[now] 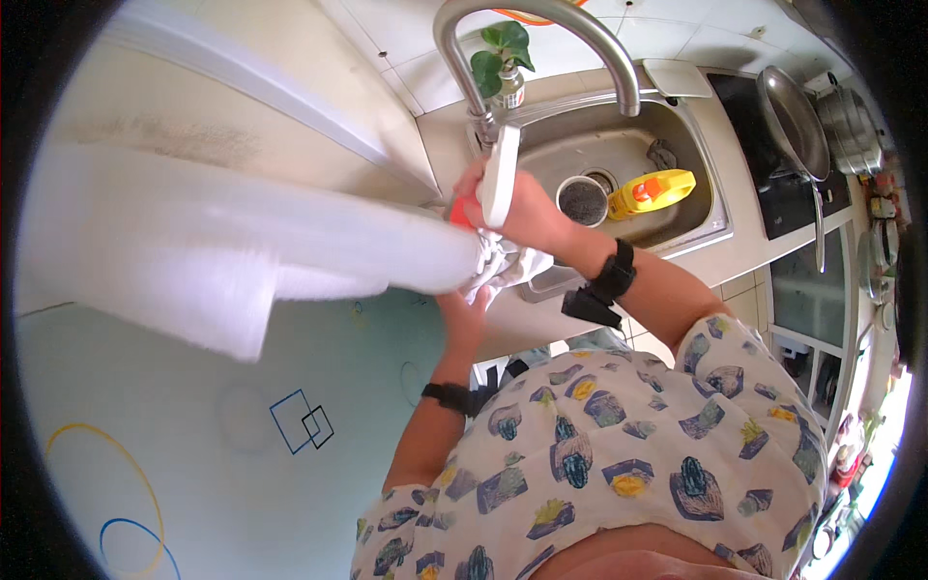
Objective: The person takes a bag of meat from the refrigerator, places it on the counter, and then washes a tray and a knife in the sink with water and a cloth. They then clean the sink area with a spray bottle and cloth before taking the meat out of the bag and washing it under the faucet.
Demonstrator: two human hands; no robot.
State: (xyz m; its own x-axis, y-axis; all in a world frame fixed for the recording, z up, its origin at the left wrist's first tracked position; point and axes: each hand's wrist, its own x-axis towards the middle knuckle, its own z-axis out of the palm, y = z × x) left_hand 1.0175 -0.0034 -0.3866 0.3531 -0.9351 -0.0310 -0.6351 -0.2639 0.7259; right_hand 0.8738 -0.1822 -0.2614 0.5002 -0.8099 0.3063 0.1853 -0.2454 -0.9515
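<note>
My right hand (530, 211) is closed beside the tap, at the left rim of the sink. A long white piece with rounded ends (500, 179) sticks up at its fingers; its kind does not show. Something red (463, 209) shows by the same fingers. Just below, my left hand (464, 314) grips a bunched white cloth (495, 268) from underneath, its fingers partly hidden by the folds. The cloth lies between both hands, against the end of a large, blurred white shape (358, 237) that spans the left side.
A curved metal tap (541, 8) arches over the steel sink (713, 184). Inside the sink are a white cup with dark contents (583, 201) and a yellow bottle (662, 193). A plant in a jar (509, 89) stands behind. A pan (795, 121) sits on the black hob at right.
</note>
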